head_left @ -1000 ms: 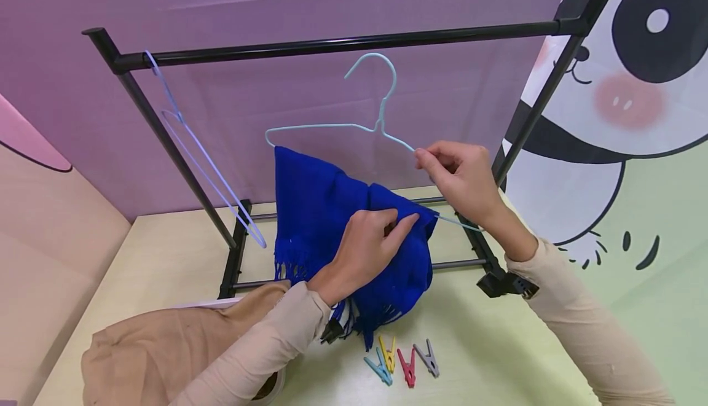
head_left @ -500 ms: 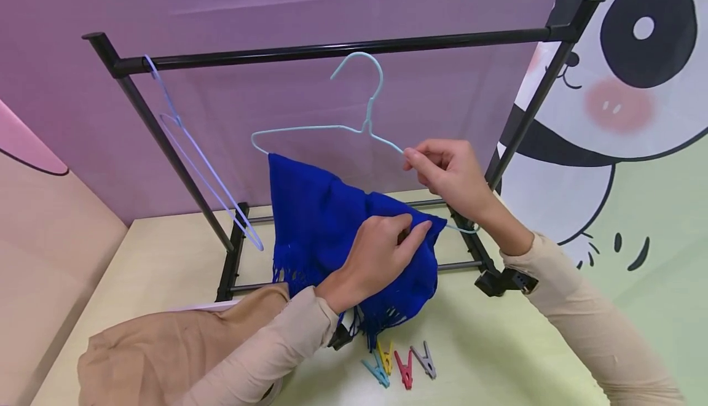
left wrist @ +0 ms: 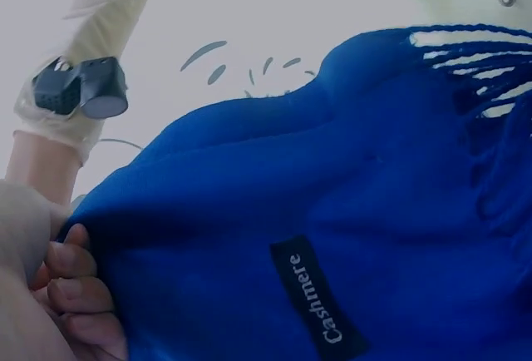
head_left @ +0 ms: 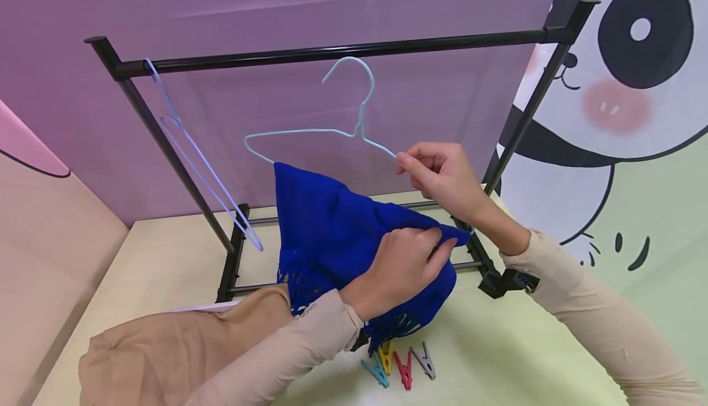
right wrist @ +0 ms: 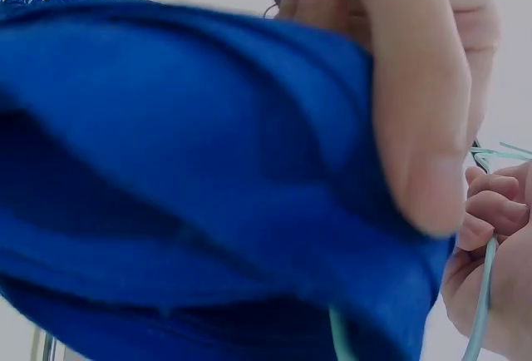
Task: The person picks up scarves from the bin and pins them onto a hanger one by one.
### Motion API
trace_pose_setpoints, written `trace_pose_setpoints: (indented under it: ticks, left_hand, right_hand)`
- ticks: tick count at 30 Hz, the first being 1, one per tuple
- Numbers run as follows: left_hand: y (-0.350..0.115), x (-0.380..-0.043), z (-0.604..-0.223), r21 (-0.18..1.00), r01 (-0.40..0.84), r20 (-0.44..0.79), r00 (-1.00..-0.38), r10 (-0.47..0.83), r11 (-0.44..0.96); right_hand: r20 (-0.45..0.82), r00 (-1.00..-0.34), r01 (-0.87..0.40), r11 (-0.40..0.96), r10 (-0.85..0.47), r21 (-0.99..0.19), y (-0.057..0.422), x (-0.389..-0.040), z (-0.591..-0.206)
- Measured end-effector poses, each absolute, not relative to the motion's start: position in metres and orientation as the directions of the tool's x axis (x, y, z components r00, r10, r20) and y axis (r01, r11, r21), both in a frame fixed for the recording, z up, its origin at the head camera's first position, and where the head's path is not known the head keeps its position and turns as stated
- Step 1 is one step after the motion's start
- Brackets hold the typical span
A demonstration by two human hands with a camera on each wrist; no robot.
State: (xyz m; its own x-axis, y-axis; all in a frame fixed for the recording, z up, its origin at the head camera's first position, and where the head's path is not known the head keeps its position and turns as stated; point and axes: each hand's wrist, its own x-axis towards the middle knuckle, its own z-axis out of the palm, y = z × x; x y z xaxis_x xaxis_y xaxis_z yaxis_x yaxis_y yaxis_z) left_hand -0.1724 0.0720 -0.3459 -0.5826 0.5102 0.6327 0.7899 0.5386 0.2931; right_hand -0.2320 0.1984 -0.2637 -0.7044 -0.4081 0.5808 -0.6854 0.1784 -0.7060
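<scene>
A blue fringed scarf (head_left: 326,228) hangs folded over the lower bar of a pale mint hanger (head_left: 298,131). My left hand (head_left: 401,265) pinches the scarf's upper edge near its right corner. With thumb and fingers, my right hand (head_left: 442,172) grips the hanger's right shoulder wire. The hanger's hook stands just below the rack's top rod, apart from it by the look of the head view. In the left wrist view a dark "Cashmere" label (left wrist: 317,294) shows on the scarf (left wrist: 224,211). Cloth hides most of the hanger's lower bar.
A black rack (head_left: 354,50) stands on the table, with a lilac hanger (head_left: 204,160) on its left end. Tan cloth (head_left: 182,344) lies front left. Blue (head_left: 377,372), yellow (head_left: 386,357), red (head_left: 405,369) and grey (head_left: 424,360) clothespins lie at the front.
My left hand has drawn the scarf's edge to the right along the hanger's bar, covering more of its right end. The hanger and my right hand have shifted slightly left.
</scene>
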Motion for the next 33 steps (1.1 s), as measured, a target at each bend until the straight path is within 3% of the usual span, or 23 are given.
trace_pose_setpoints:
  ticks: [9,18,33]
  left_hand:
    - [0.081,-0.175,-0.356,0.255,0.747,0.620,-0.614,0.489,0.614]
    - [0.062,-0.174,-0.358,0.256,0.743,0.564,-0.634,0.529,0.618]
    - [-0.008,-0.184,-0.344,0.475,0.630,0.577,-0.750,0.322,0.615]
  right_hand:
    - [0.574,-0.702,-0.683,0.168,-0.421,-0.711,0.196,-0.232,-0.266]
    - [0.582,-0.690,-0.697,0.179,-0.431,-0.694,0.200,-0.232,-0.268]
    - [0.580,-0.713,-0.684,0.213,-0.394,-0.697,0.207,-0.233,-0.265]
